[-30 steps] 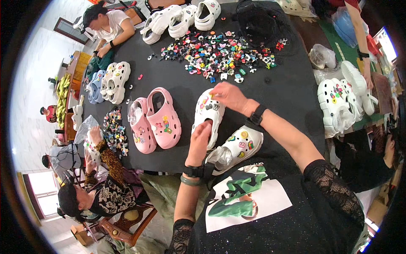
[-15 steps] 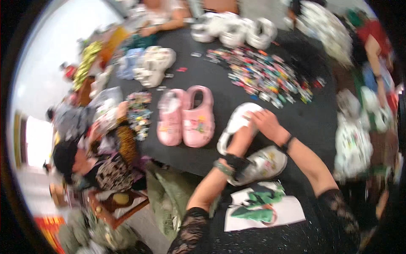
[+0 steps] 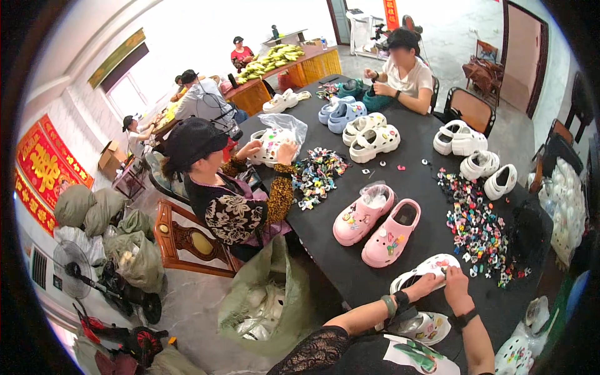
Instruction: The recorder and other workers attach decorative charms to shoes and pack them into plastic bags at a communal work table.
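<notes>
A white clog [image 3: 409, 275] is tilted between my hands at the table's near right edge. My left hand [image 3: 422, 286] grips it, its fingers reaching into the foot opening. At the perforated toe, my right hand [image 3: 458, 290] pinches a small dark shoe charm [image 3: 444, 269], partly hidden by the fingertips. Close below my wrists lies a second white clog [image 3: 431, 326] with colourful charms, half covered by my left forearm. Two pink clogs [image 3: 390, 240] with charms stand just left of my hands. Loose charms [image 3: 478, 228] are heaped beyond my right hand.
White clogs [image 3: 478, 164] stand behind the charm heap. Cream clogs [image 3: 375, 142] and blue clogs [image 3: 347, 115] are farther back. On the left a co-worker [image 3: 231, 194] handles a white clog beside another charm pile [image 3: 317, 175]; another person [image 3: 406, 78] sits opposite. A green sack [image 3: 269, 294] stands by the table.
My view has swung up and left, so the table and hands appear lower right and more of the room shows. Both hands stay on the white clog.
</notes>
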A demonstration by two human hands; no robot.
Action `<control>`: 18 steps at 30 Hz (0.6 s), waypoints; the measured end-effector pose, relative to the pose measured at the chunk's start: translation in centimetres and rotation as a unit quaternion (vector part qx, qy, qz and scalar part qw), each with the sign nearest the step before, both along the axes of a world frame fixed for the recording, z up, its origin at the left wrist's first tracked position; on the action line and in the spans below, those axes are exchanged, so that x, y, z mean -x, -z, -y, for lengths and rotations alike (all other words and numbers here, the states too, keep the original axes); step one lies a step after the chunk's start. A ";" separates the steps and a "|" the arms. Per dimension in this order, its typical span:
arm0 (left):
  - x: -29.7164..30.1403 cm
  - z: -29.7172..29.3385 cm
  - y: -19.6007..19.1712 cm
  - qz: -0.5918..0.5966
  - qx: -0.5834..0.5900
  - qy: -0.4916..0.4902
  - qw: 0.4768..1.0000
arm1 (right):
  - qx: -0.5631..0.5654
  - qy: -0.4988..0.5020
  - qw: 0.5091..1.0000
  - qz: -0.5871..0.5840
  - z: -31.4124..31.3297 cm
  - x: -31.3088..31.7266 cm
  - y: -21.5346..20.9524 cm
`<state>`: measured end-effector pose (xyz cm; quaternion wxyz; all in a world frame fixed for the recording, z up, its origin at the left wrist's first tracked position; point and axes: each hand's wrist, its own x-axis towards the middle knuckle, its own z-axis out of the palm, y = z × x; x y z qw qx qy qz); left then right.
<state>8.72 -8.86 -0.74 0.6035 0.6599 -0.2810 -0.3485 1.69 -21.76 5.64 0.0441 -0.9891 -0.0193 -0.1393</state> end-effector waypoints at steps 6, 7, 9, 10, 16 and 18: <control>1.3 -2.1 -2.7 0.016 -0.056 0.182 0.982 | -0.160 0.047 0.969 -0.181 1.9 4.3 -2.4; 1.6 -2.2 -2.9 0.016 -0.074 0.178 0.981 | -0.169 0.025 0.971 -0.166 1.9 5.0 -2.2; 1.8 -2.1 -3.3 0.014 -0.092 0.178 0.980 | -0.472 0.162 0.849 -0.174 2.0 6.1 -1.7; 1.7 -2.0 -3.4 0.004 -0.095 0.186 0.978 | -0.458 0.166 0.862 -0.142 2.1 6.3 -1.4; 0.6 -2.4 -4.3 0.248 -0.045 0.326 0.911 | -0.304 0.177 0.923 -0.154 3.0 5.3 -0.5; 0.6 -2.7 -4.6 0.126 -0.081 0.304 0.941 | -0.364 0.215 0.880 -0.219 3.3 5.0 -0.3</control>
